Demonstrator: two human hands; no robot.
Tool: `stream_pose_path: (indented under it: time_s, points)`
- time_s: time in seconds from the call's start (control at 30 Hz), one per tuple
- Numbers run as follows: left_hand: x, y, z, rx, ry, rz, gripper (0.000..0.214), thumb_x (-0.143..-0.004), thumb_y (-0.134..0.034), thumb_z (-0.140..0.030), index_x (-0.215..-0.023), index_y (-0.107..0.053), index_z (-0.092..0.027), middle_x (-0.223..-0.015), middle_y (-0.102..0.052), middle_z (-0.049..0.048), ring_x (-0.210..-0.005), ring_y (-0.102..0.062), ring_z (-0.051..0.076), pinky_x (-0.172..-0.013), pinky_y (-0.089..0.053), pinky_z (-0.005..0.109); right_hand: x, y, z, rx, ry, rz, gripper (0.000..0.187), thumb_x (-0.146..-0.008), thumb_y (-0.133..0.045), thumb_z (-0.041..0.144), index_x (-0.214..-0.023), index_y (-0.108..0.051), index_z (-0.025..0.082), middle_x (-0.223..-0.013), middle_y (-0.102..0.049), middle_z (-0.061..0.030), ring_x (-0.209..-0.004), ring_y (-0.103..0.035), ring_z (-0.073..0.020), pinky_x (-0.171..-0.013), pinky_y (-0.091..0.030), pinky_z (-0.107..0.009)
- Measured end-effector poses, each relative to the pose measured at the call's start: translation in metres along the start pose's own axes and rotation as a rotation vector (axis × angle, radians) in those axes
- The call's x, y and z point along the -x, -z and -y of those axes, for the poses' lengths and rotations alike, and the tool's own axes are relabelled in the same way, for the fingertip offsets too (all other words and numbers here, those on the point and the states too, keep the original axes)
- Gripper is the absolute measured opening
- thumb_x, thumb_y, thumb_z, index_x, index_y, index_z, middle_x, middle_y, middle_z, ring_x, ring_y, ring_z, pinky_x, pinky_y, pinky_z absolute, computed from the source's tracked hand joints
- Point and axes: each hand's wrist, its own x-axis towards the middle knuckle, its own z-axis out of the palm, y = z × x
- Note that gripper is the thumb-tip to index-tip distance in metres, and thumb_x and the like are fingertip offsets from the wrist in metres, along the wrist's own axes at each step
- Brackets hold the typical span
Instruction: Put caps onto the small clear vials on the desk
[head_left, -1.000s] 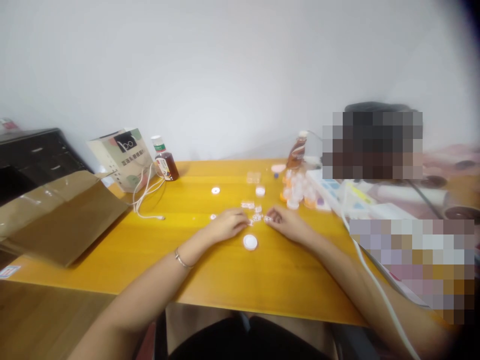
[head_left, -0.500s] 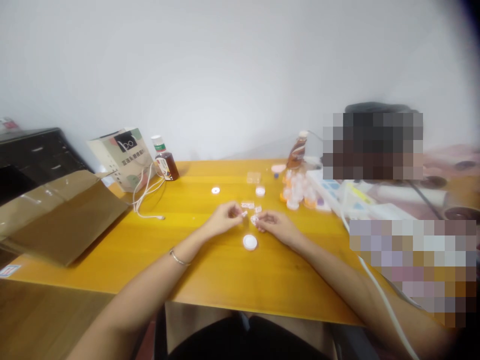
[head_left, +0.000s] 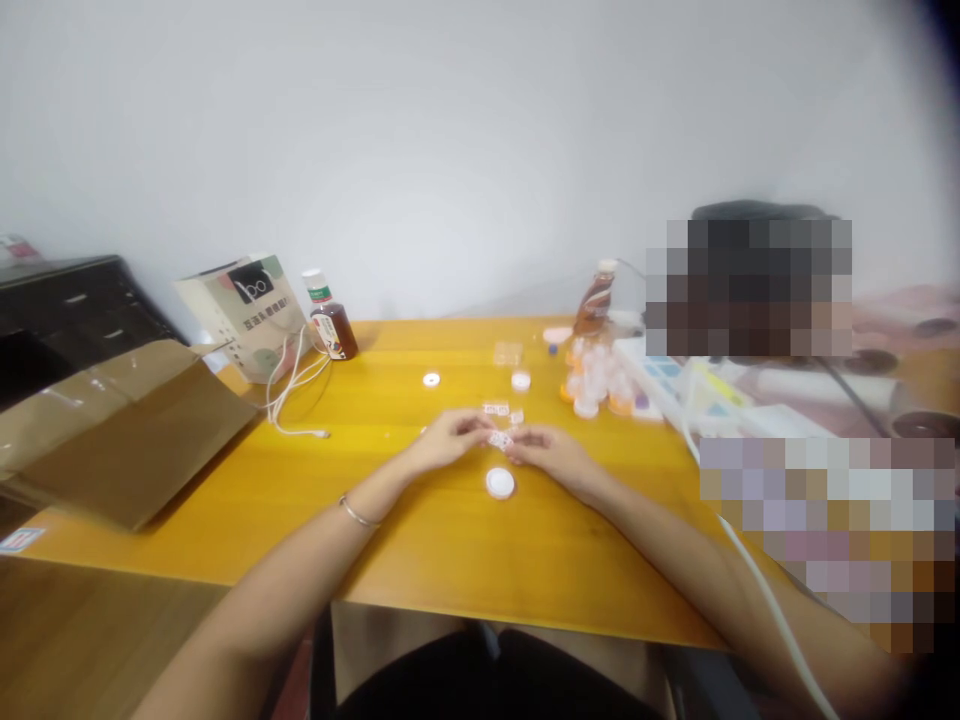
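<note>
Between the fingertips of both hands is a small white piece with dark and reddish marks (head_left: pixel 500 439), too blurred to name its kind. My left hand (head_left: pixel 454 440) pinches its left end, and my right hand (head_left: pixel 544 452) pinches the right end. Just beyond the fingers lie a short strip of similar marked pieces (head_left: pixel 496 409) and one separate marked piece (head_left: pixel 517 417). A round white lid-like disc (head_left: pixel 500 484) rests on the table nearer to me, below the hands. Farther back are a small white ring (head_left: pixel 431 380) and a small round white container (head_left: pixel 520 381).
Clustered bottles with orange caps (head_left: pixel 596 380) and a brown drink bottle (head_left: pixel 594 300) stand at right, near a person (head_left: pixel 757 285). At left are a dark-red bottle (head_left: pixel 334 330), a white cable (head_left: pixel 289 400), a printed bag (head_left: pixel 251 320) and a brown paper bag (head_left: pixel 142 440).
My hands have come together. Half a second ago each pinched a small marked piece with a gap between; now the fingertips meet around a single patterned shape.
</note>
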Motion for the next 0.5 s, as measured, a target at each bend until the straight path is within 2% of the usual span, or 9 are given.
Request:
stream_pose_path:
  time_s: [0.2,0.37,0.5]
  points:
    - [0.002,-0.005,-0.005,-0.110,-0.043,0.001,0.020,-0.079,-0.053,-0.027,-0.088,-0.062,-0.012,-0.086,-0.065,0.0060,-0.079,-0.058,0.013,-0.076,-0.043,0.025,0.003,-0.001,0.004,0.056,0.000,0.027,0.022,-0.060,-0.069,0.035,-0.071,-0.065,0.016,-0.066,-0.063,0.0022,-0.059,-0.056,-0.0079,-0.069,-0.045,-0.024]
    - [0.003,-0.008,-0.010,-0.218,-0.083,-0.050,0.021,-0.081,-0.050,-0.026,-0.093,-0.062,-0.014,-0.091,-0.065,0.0060,-0.081,-0.058,0.014,-0.074,-0.044,0.025,0.000,0.001,0.000,0.038,0.009,0.020,0.025,-0.059,-0.069,0.039,-0.067,-0.063,0.015,-0.061,-0.062,0.0022,-0.055,-0.054,-0.0079,-0.065,-0.046,-0.024]
    - [0.007,-0.008,-0.019,-0.336,-0.175,-0.004,0.022,-0.081,-0.050,-0.028,-0.096,-0.061,-0.016,-0.091,-0.063,0.0055,-0.082,-0.057,0.014,-0.074,-0.044,0.025,-0.002,0.003,-0.002,0.018,0.014,0.022,0.026,-0.058,-0.070,0.039,-0.067,-0.063,0.015,-0.061,-0.062,0.0024,-0.055,-0.054,-0.0073,-0.064,-0.045,-0.023]
